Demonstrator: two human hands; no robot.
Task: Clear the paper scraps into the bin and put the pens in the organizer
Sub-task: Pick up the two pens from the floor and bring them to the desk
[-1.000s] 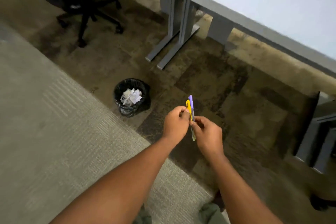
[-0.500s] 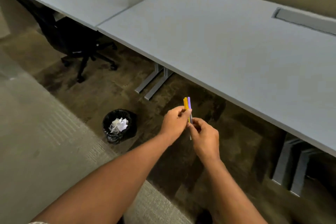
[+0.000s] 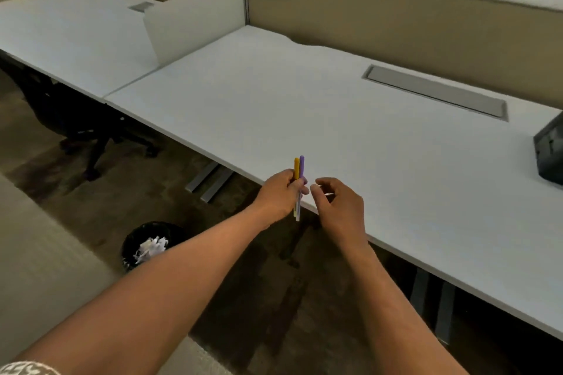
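Yellow and purple, the two pens [image 3: 299, 179] stand nearly upright at the centre of the frame, pinched side by side in the left hand [image 3: 281, 193], whose thumb and fingers are closed around their lower barrels while the coloured caps rise above the knuckles and the pale ends poke out below. Just to the right, the right hand [image 3: 336, 207] is apart from the pens, its fingers loosely curled and half open with nothing in them. Both hands sit over the near edge of the white desk [image 3: 304, 106], which fills the middle and right of the frame and shows no scraps on the part in view. At the lower left, on the floor, the black bin [image 3: 134, 245] holds a heap of crumpled white paper scraps [image 3: 151, 248], so the clearing half of the task looks done, as far as can be seen. What is left, by my reading, is the pens: they are gathered but not yet stowed. A dark boxy thing at the right edge of the frame, standing on the desk, may be the organizer [image 3: 550, 151]; it is cut off and too dim to say for sure. If so, the pens are well apart from it and must be carried rightwards and dropped in.
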